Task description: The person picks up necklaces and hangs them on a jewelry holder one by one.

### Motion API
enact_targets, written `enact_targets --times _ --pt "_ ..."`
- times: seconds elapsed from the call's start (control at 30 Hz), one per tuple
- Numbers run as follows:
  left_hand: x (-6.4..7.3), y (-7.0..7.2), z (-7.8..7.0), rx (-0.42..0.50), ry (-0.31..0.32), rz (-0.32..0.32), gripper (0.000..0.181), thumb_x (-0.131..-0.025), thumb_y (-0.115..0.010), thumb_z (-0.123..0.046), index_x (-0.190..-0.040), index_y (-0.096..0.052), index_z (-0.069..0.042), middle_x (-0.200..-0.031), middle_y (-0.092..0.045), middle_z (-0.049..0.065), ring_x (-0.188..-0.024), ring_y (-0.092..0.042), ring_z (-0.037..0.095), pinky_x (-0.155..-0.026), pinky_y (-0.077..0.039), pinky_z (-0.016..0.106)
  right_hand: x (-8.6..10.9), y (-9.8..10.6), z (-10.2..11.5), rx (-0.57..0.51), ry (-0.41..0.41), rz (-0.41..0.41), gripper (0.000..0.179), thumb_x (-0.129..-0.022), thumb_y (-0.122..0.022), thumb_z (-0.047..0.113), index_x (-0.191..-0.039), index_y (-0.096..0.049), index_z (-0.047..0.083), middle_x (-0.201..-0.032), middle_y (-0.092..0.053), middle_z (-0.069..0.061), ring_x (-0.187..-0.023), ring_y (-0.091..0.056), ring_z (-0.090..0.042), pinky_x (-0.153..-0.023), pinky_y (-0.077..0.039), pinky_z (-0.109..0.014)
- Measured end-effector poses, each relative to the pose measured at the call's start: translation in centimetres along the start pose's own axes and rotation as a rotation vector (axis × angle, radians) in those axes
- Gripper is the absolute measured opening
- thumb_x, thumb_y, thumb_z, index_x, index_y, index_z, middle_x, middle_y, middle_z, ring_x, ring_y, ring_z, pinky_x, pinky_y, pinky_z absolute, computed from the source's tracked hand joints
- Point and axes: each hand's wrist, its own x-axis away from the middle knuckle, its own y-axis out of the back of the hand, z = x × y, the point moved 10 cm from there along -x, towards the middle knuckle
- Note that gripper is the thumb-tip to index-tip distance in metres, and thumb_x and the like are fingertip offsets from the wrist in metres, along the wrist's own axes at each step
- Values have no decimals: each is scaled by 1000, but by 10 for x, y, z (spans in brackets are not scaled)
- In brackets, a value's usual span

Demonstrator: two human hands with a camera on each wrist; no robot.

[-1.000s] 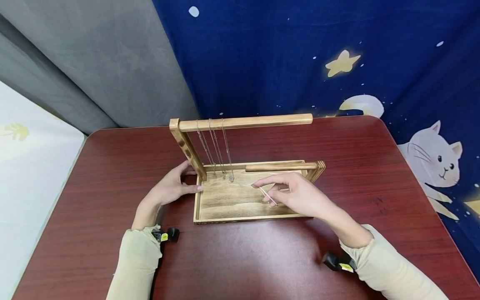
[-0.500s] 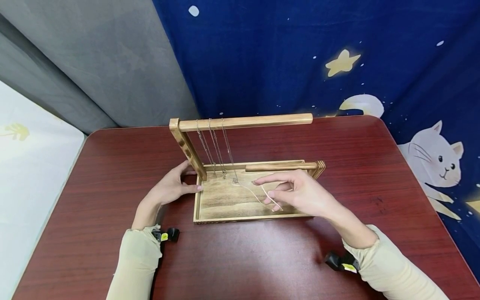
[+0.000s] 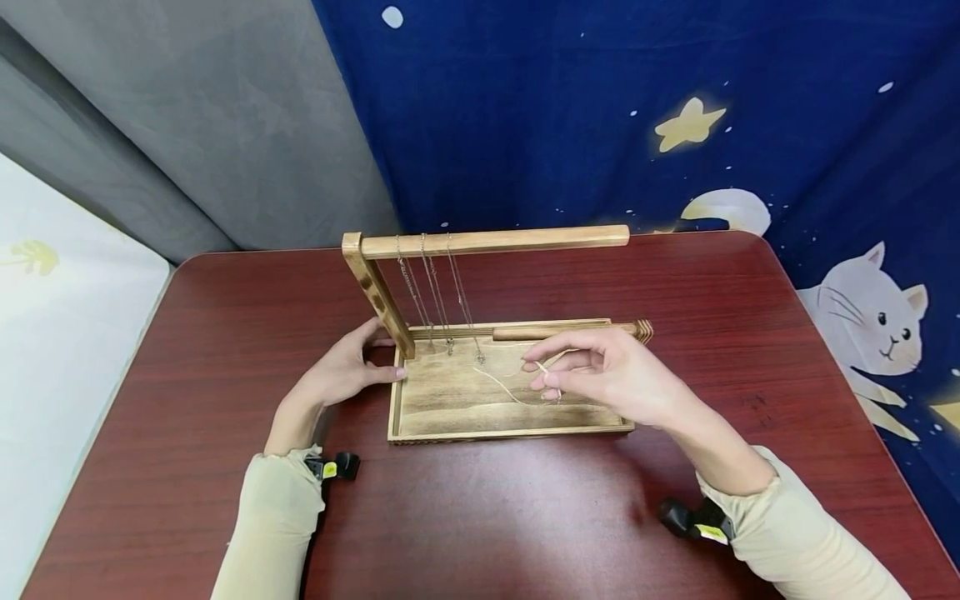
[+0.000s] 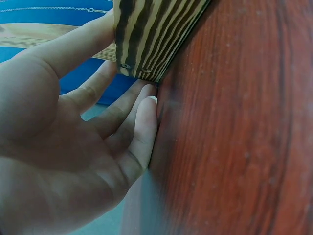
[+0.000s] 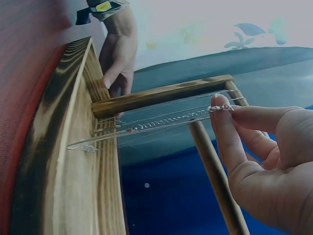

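Note:
My right hand [image 3: 622, 371] is over the right half of a wooden jewelry stand [image 3: 450, 408], pinching the end of a fine chain necklace [image 3: 492, 380] between thumb and finger. In the right wrist view the necklace [image 5: 168, 117] stretches from the fingertips toward the tray, its clasp end at the fingers. Several thin necklaces [image 3: 460, 287] hang from the stand's upper bar [image 3: 540, 239], left of the held one, with small pendants low over the tray. My left hand [image 3: 341, 367] grips the stand's left end, thumb on the rim and fingers behind the post.
A lower, shorter bar [image 3: 513, 334] runs along the tray's back right, partly covered by my right hand. The stand sits on a reddish-brown table [image 3: 480, 517]. Behind it hang a grey curtain [image 3: 247, 125] and a blue one [image 3: 510, 108] with stars and a cat.
My right hand has shifted to the right, its fingers closing nearer together on the chain, whose loose part curves further right. The left hand has kept its hold.

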Motion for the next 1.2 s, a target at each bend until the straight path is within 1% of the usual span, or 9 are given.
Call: enact_targets --times 0.13,0.3,0.43,0.57,0.7,0.9,1.0,1.1,1.2 --pt "0 0 -2 2 -9 0 76 -86 -79 -15 -148 -36 -3 -137 -53 19 -126 -51 31 -76 -47 25 3 6 10 -8 50 -17 26 -93 -68 2 -119 -68 2 -103 -74 -13 -93 -72 -28 -80 -57 -37" --pt "0 -1 -2 13 -14 5 79 -87 -79 -15 -151 -33 -3 -138 -53 21 -126 -51 32 -77 -47 24 8 14 19 13 76 -37 28 -93 -68 3 -120 -69 6 -107 -74 -8 -97 -71 -29 -82 -56 -36" --pt "-1 -1 -3 17 -15 5 78 -86 -79 -14 -150 -35 -5 -137 -53 18 -127 -50 30 -77 -48 24 14 21 24 49 83 -55 32 -92 -69 3 -123 -69 10 -109 -74 -4 -98 -71 -26 -80 -57 -37" --pt "-1 -1 -3 18 -18 3 75 -86 -79 -12 -148 -38 -7 -136 -55 16 -126 -51 28 -76 -48 25 18 26 28 63 105 -65 37 -91 -69 1 -127 -68 12 -117 -72 -3 -100 -70 -26 -77 -57 -36" --pt "-1 -1 -3 12 -22 4 73 -86 -79 -13 -147 -39 -7 -135 -55 15 -125 -51 28 -76 -48 25 23 31 33 44 130 -82 37 -91 -69 -1 -127 -68 9 -122 -69 -6 -103 -70 -26 -77 -57 -33" --pt "0 -1 -2 8 -11 -1 75 -86 -79 -13 -148 -38 -7 -134 -56 16 -120 -54 28 -75 -48 25 28 42 38 48 143 -141 31 -91 -69 -1 -121 -70 5 -115 -72 -11 -99 -71 -25 -78 -56 -30" --pt "0 -1 -3 2 -15 -3 74 -86 -79 -13 -147 -39 -7 -135 -55 15 -122 -53 28 -74 -48 25 31 48 40 26 148 -165 29 -90 -70 -2 -118 -70 1 -111 -72 -14 -98 -71 -24 -78 -56 -29" --pt "0 -1 -4 0 -20 -2 74 -85 -80 -13 -147 -39 -7 -135 -55 14 -125 -51 28 -73 -48 25 33 51 43 -4 164 -168 29 -89 -70 -5 -118 -69 -2 -112 -71 -18 -99 -71 -24 -79 -56 -29" --pt "0 -1 -4 6 -22 -1 75 -85 -80 -12 -147 -38 -7 -136 -54 14 -127 -50 29 -72 -49 25 36 52 48 -30 204 -151 31 -89 -68 -9 -119 -67 -5 -116 -68 -21 -100 -70 -24 -81 -56 -30"
